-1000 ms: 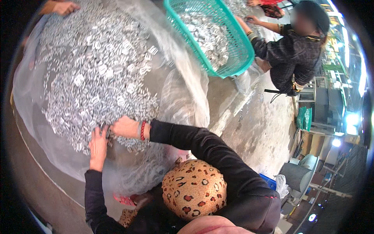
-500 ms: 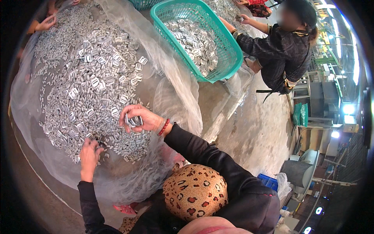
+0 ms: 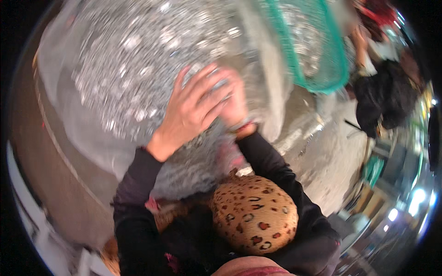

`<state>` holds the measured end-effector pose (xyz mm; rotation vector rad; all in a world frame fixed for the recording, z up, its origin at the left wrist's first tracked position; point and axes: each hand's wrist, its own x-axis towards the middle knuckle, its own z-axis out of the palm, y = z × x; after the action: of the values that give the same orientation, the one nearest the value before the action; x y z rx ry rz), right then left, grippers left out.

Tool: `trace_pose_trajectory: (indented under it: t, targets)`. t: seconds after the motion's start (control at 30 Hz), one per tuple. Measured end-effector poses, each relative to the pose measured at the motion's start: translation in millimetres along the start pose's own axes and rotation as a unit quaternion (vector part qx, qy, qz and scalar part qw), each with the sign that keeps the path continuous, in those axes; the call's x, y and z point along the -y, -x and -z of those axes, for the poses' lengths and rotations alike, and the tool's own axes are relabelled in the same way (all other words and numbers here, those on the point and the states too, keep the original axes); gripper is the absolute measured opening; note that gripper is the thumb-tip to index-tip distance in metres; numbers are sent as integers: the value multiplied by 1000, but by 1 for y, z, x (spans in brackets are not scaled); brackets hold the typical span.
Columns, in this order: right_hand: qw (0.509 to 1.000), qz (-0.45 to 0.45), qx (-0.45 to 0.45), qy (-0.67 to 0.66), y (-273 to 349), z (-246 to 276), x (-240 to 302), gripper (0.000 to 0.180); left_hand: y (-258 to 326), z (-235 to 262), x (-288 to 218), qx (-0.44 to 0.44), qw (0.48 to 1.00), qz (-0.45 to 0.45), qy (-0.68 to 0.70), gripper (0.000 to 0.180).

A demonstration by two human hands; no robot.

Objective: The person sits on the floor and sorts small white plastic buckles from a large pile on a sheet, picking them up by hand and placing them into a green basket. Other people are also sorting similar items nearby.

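My two hands meet over the near part of a heap of small silvery metal pieces (image 3: 122, 78), both smeared by motion. My left hand (image 3: 186, 108) reaches across with its fingers spread, touching or overlapping my right hand (image 3: 235, 101). Fingers of the right hand are curled around grey metal buckles (image 3: 220, 84), which show only as a blur between the hands. A red bracelet circles the right wrist. Whether the left fingers also grip a buckle is hidden.
Translucent sheeting (image 3: 85, 135) lies under the heap. Beyond it to the right stands a green plastic basket (image 3: 334, 83) holding more metal pieces. A person in dark clothes (image 3: 386, 96) sits past the basket. A leopard-print covered round shape (image 3: 255, 216) is close below my arms.
My left hand has left the heap and come up and right to my right hand. The view has shifted, so the heap and basket sit differently in it.
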<state>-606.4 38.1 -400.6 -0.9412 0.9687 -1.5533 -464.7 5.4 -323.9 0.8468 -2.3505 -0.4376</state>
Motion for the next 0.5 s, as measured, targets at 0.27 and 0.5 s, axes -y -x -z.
trace_pose_trajectory:
  t: [0.27, 0.5]
  targets:
    - [888, 47, -68, -452, -125, 209, 172, 66, 54, 74, 139, 14, 915, 402, 18, 40]
    - [894, 86, -327, -294, -123, 328, 159, 51, 115, 15, 150, 230, 741, 631, 30, 55]
